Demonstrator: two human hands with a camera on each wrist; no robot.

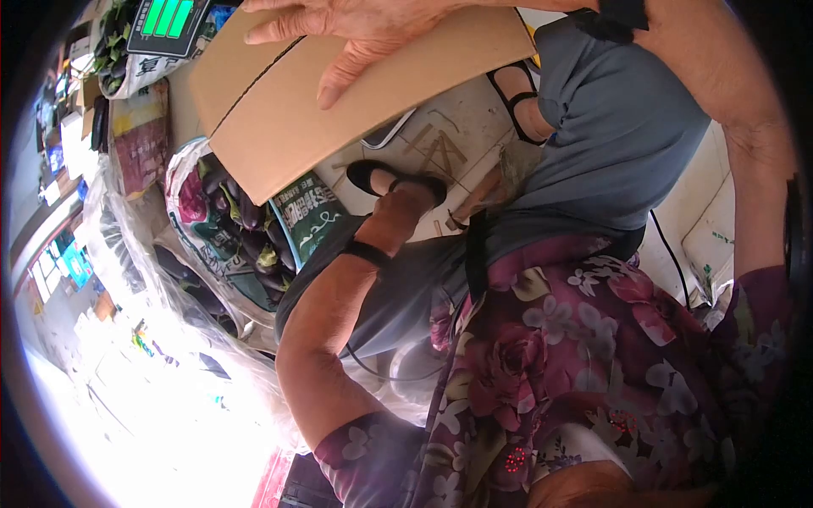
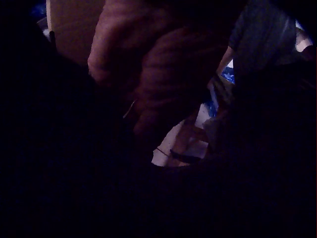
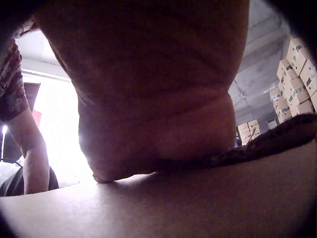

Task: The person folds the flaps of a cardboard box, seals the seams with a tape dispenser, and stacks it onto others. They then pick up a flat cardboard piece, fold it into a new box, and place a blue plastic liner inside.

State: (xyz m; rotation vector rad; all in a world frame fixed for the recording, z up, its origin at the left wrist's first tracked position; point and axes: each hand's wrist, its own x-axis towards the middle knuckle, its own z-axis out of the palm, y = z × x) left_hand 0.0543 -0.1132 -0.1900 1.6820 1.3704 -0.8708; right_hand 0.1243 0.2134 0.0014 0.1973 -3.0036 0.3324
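Observation:
My right hand [image 1: 364, 30] lies on a brown cardboard box [image 1: 339, 97] at the top of the head view, its fingers and thumb spread over the panel. The heel of this hand rests against the pale cardboard surface [image 3: 198, 198] in the right wrist view. My left hand [image 1: 405, 212] is lowered beside a black shoe [image 1: 373, 178], below the box's near edge. Its fingers are hidden, so I cannot tell whether they hold anything. The left wrist view is very dark, with the hand [image 2: 143, 64] filling its upper middle and a strip of cardboard [image 2: 72, 34] to its left.
Eggplants [image 1: 250, 216] fill a plastic bag at the left, beside a green printed packet [image 1: 309, 212]. A scale with a green display [image 1: 169, 17] stands at the upper left. Wood scraps [image 1: 440, 152] lie on the floor between the feet. Stacked cartons [image 3: 297, 82] rise behind.

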